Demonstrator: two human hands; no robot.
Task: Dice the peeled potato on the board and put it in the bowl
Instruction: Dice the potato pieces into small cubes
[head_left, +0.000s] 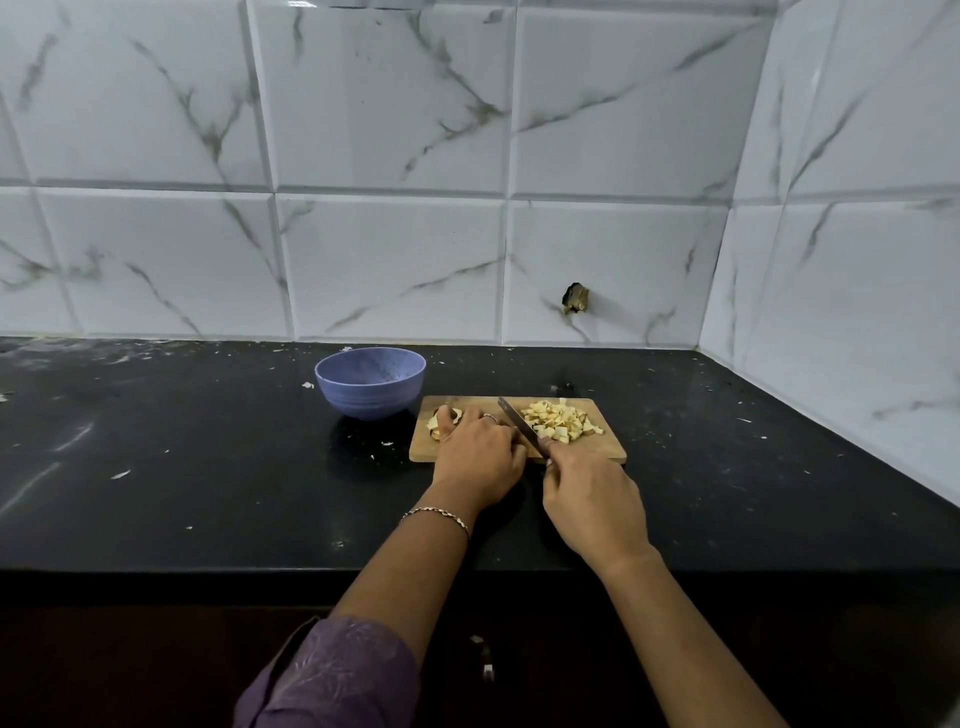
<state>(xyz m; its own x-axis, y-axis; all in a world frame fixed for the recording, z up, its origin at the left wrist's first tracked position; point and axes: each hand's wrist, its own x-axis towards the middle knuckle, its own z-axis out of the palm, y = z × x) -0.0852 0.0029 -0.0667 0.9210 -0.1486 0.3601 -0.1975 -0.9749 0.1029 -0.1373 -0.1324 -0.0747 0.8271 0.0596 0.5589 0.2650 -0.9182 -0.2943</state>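
Observation:
A small wooden cutting board (597, 453) lies on the black counter. A pile of pale diced potato (560, 427) covers its right half. On the left half my left hand (478, 449) curls over the uncut potato slices (441, 420), holding them down. My right hand (587, 499) grips the handle of a knife (514, 418); the blade slants across the board between the slices and the dice, close to my left fingers. A blue-purple bowl (370, 382) stands just left of and behind the board; its inside looks empty.
The black counter (208, 441) carries scattered white flecks. A marble-tiled wall runs along the back and the right side, forming a corner. A dark chipped hole (575, 299) marks the tile behind the board. The counter's front edge runs beneath my forearms.

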